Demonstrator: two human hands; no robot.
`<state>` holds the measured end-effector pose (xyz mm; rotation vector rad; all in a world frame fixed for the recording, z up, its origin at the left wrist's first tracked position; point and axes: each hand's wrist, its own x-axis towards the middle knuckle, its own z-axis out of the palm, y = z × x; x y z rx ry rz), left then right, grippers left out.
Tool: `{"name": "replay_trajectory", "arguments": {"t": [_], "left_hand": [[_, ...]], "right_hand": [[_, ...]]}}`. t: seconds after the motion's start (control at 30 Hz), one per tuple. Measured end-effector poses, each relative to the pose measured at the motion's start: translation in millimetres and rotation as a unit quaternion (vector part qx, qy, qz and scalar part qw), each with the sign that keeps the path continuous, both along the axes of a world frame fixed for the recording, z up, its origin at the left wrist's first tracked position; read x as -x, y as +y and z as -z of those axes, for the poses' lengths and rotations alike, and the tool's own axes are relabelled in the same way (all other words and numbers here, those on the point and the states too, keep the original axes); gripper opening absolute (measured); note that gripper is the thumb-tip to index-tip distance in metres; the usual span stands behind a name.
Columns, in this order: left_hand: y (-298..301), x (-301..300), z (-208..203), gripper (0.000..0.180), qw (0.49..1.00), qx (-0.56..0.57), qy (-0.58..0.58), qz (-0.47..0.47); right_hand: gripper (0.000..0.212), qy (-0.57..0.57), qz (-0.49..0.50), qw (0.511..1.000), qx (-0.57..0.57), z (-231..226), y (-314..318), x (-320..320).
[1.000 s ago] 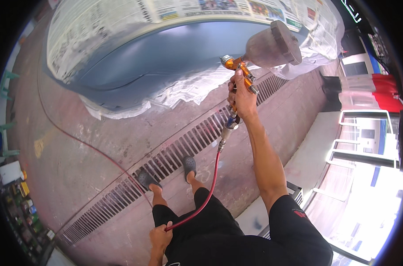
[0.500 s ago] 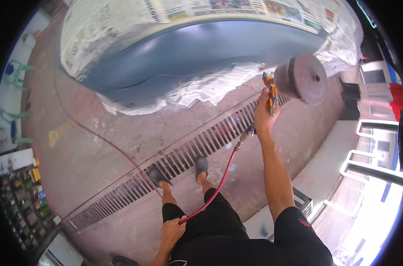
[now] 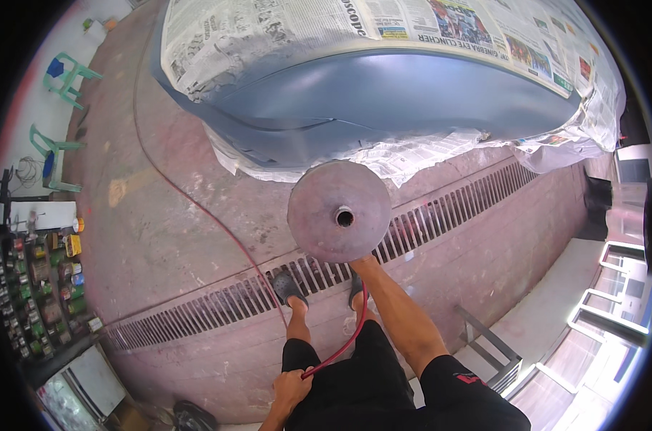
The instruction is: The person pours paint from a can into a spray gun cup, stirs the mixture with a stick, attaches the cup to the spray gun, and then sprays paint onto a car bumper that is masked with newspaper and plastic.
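A paint spray gun's round, dusty cup faces me with a short open neck at its centre. Behind this cup most of my right hand is hidden, closed on the gun, whose body is also out of sight. Low by my thigh, my left hand grips the red air hose, which runs up to behind the cup. Beyond the gun lies a glossy blue-grey car body panel, with newspaper masking above it and crumpled paper along its lower edge.
A floor drain grate runs diagonally under my feet. Another hose trails over the concrete at left. Green plastic chairs and a rack of cans stand at far left; a grey metal frame is at right.
My right hand has swung the spray gun left and nearer to me, so the cup now covers it. The view has shifted, and the panel sits farther right. My left hand still grips the hose.
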<state>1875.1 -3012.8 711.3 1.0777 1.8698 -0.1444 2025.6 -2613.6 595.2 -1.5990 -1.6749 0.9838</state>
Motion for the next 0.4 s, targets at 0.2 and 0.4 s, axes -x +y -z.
{"name": "replay_trajectory", "arguments": {"t": [0.2,0.4], "left_hand": [[29.0,-31.9,4.7,0.055,0.998,0.016,-0.02,0.063],[58.1,-85.4,6.0,0.054,0.991,-0.003,-0.032,0.126]], "right_hand": [[0.03,-0.013,0.016,1.0,-0.009,9.4,2.9,-79.0],[0.04,0.109,0.106,0.986,0.071,-47.1,31.3,-197.6]]}}
